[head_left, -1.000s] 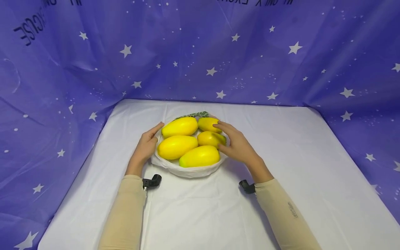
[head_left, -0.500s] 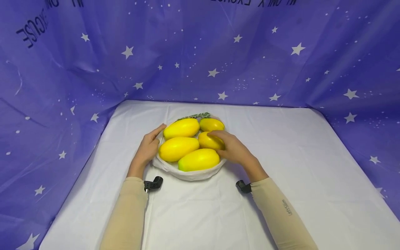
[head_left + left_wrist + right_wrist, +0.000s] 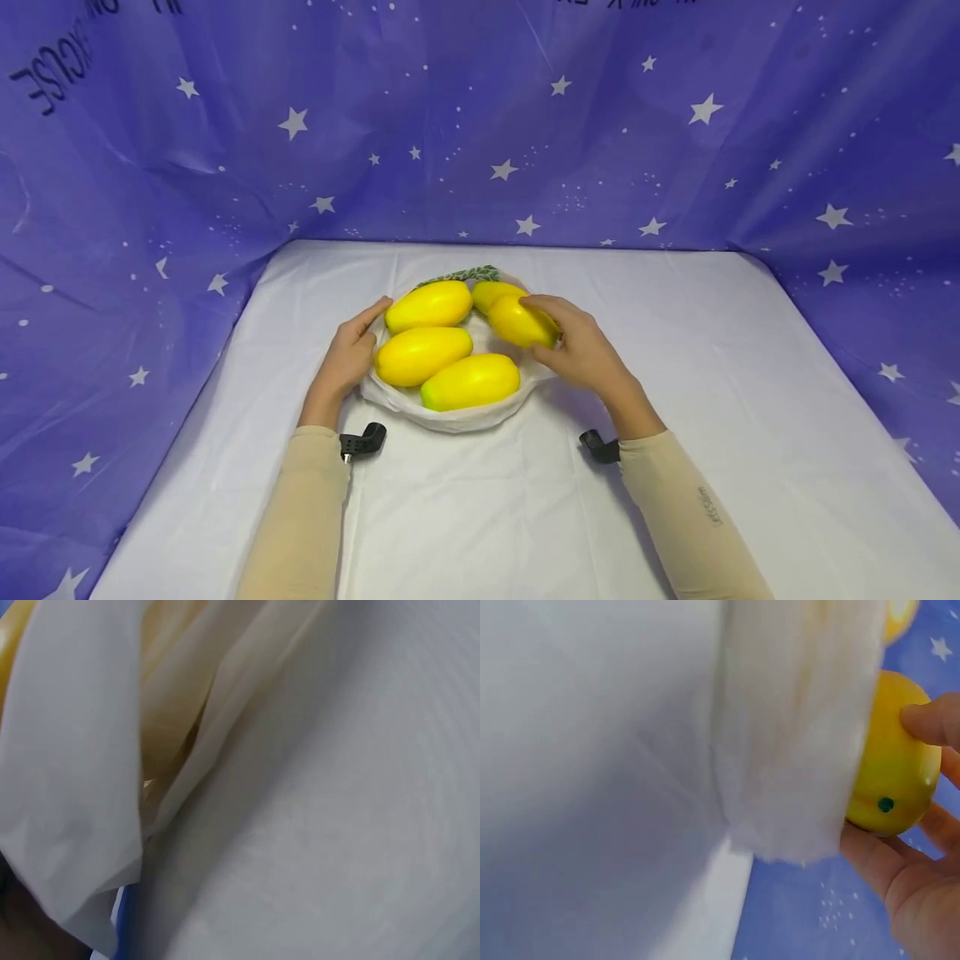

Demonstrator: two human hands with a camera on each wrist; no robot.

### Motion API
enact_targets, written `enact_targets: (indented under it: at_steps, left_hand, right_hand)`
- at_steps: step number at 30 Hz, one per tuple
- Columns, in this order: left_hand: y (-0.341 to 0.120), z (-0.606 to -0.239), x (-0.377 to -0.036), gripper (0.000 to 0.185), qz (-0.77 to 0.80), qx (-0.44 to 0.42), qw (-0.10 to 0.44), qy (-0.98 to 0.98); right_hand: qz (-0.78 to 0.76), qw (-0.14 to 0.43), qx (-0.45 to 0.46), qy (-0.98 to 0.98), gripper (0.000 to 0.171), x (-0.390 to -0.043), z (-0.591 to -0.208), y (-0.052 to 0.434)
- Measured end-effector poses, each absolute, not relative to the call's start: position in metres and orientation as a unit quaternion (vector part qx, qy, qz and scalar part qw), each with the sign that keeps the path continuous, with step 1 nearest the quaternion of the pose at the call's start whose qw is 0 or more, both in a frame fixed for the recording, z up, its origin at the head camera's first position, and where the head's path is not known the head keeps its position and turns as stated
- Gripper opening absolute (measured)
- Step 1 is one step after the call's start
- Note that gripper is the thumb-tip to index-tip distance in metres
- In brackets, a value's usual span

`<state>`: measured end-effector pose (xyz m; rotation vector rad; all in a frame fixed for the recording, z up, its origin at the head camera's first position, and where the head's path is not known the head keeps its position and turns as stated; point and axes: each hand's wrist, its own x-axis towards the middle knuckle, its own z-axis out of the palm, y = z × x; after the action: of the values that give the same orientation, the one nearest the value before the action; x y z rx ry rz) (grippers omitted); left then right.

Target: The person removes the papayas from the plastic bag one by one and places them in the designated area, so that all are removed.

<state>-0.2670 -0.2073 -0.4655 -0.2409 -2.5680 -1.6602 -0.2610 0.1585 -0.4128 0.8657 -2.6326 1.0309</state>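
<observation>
My right grip is curling around a smooth yellow oval mango, lifting it just above the white bag of four others; my left grip, fingers straight, is resting against the bag's rim.

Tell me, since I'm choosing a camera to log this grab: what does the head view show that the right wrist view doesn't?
Only the head view shows the left hand resting on the bag, three more mangoes lying in it, and the starry backdrop. Only the right wrist view shows a green dot on the held mango. Both show the right hand gripping that mango.
</observation>
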Motion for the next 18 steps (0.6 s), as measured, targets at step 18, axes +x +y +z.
enact_targets:
  at_steps: [18]
  left_hand:
    - [-0.197, -0.429, -0.245, 0.056, -0.55, -0.097, 0.024, -0.829]
  right_hand:
    - [0.364, 0.162, 0.098, -0.912, 0.065, -0.267, -0.407, 0.225]
